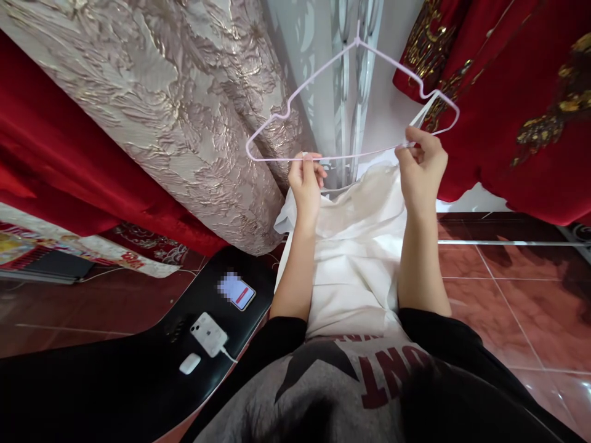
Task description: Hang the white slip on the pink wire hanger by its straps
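Pink hanger (pixel 357 42) spans outstretched arms (pixel 295 264), left hand (pixel 306 179) pinching its bar (pixel 346 157), right hand (pixel 423 165) a white strap (pixel 423 111).

1. The left hand (pixel 306 183) pinches the lower bar of a pale pink hanger (pixel 357 42).
2. The right hand (pixel 423 167) pinches a white strap (pixel 423 112) that passes over the hanger's right-side notch.
3. A white garment (pixel 355 252) hangs below, between the forearms.
4. Textured pinkish-cream fabric (pixel 161 92) hangs left; red, gold-trimmed cloth (pixel 494 129) hangs right.
5. A lit phone (pixel 242 294), a white phone (pixel 209 334) and a small white case (pixel 189 363) lie on a black bench (pixel 115 381).
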Demonstrator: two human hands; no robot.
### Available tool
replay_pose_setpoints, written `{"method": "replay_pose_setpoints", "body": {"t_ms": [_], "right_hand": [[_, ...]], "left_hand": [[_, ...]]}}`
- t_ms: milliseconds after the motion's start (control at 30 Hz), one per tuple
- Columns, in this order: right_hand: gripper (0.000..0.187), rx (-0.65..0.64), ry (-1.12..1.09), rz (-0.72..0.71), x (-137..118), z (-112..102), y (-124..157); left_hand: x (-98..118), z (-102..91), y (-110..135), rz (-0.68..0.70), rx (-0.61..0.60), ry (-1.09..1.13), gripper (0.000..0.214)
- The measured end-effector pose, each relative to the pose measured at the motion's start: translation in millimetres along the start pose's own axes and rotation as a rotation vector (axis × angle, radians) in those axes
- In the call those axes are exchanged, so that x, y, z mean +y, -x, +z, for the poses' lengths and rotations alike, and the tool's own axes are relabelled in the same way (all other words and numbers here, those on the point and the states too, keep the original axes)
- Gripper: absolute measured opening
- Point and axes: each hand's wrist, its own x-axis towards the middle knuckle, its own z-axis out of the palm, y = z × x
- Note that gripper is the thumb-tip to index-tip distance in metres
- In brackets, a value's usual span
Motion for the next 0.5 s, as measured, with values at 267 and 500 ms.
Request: {"method": "replay_pose_setpoints", "body": {"t_ms": [267,500], "right_hand": [[0.014,0.064,-0.29,0.244,-50.8,-24.4,-19.4],[0.024,0.221,-0.414,0.028,-23.3,-50.0,-74.2]], "left_hand": [[4.3,2.0,2.1,-0.006,0.05,-0.058,0.031],[7.7,5.7,2.1,-0.071,0.065,-0.054,0.034]]}}
